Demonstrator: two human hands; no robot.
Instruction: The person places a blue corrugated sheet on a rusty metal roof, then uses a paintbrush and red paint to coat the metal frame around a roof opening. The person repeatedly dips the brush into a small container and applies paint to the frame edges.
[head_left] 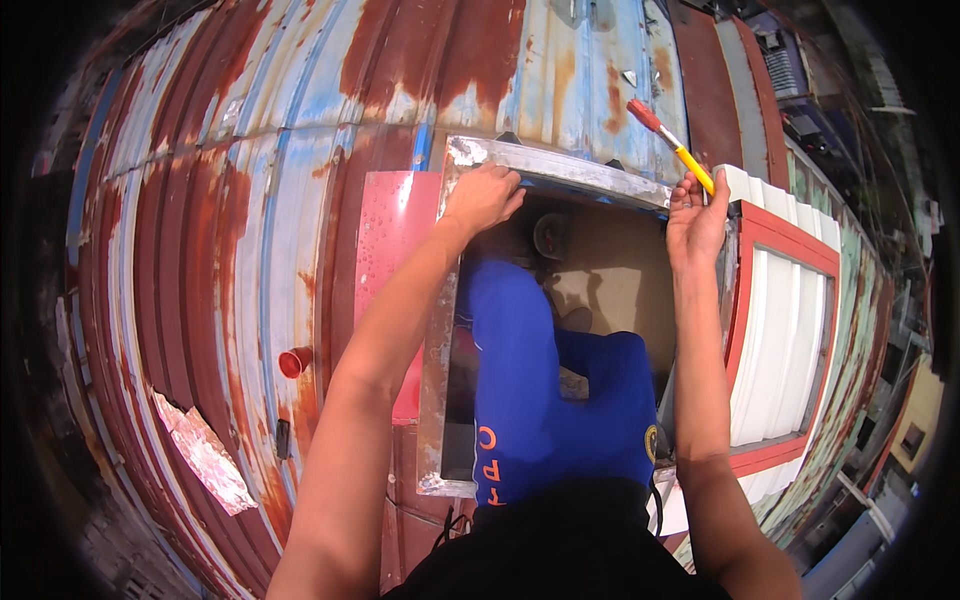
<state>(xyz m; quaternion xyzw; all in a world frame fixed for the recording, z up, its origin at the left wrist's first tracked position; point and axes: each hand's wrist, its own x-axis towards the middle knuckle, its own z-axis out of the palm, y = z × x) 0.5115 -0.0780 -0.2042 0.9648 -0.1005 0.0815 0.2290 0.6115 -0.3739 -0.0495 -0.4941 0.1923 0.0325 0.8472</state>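
Observation:
Beyond my knees, my left hand (pixel 484 203) is curled over the far left corner of a grey metal hatch frame (pixel 575 168). Its fingers bend over the inner edge. My right hand (pixel 697 228), near the far right corner, pinches a paintbrush (pixel 694 170) by its yellow handle. The red-coated bristles point up and to the left, away from the frame. My legs in blue trousers (pixel 540 400) go down through the opening.
Rusty corrugated roof sheets (pixel 290 220) surround the opening. A white hatch lid with a red border (pixel 742 330) lies to the right. On the left are a red sheet (pixel 385 240), a small red cup (pixel 295 362) and a paint-smeared scrap (pixel 208 452).

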